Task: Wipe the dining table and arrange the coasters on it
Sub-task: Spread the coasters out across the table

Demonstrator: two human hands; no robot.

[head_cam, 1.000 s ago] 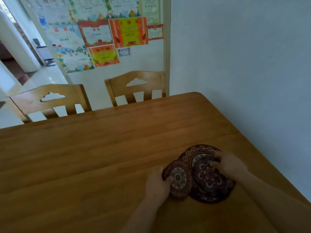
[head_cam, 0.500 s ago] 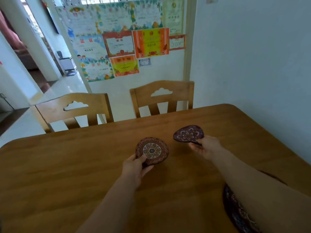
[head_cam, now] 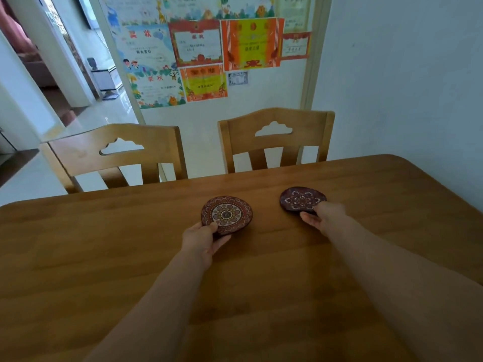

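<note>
Left grip (head_cam: 201, 240) pinches the near edge of the red coaster (head_cam: 226, 215). Right grip (head_cam: 324, 218) pinches the dark coaster (head_cam: 302, 199). Both coasters sit low over the bench (head_cam: 104, 257), apart.

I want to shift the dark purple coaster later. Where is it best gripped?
Probably the near rim of the dark purple coaster, reached from the person's side: it is thin and flat. The right hand pinches that edge.
</note>
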